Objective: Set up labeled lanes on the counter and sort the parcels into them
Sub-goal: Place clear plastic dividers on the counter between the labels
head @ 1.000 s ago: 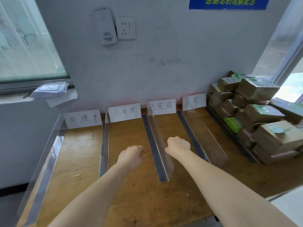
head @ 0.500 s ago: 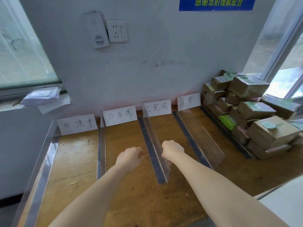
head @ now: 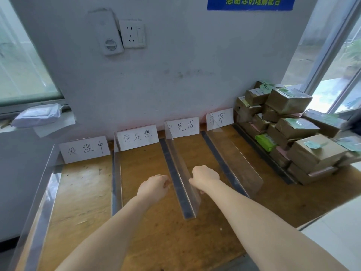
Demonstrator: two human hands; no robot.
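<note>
Four hand-written paper labels stand against the wall: one at the far left, a second, a third and a fourth. Clear acrylic dividers run forward from them across the wooden counter. My two hands flank the middle divider. My right hand grips its upright sheet from the right, fingers showing through the plastic. My left hand has curled fingers against its dark base strip. A pile of brown cardboard parcels sits at the right.
Other dividers stand at the far left edge, left of centre and right of centre. A green packet lies in the parcel pile. A white wrapped packet rests on the left windowsill. A white surface borders the counter's front right.
Both hands stay on either side of the middle divider, nearly unmoved. The view has shifted slightly, so the wall and labels sit a little further left.
</note>
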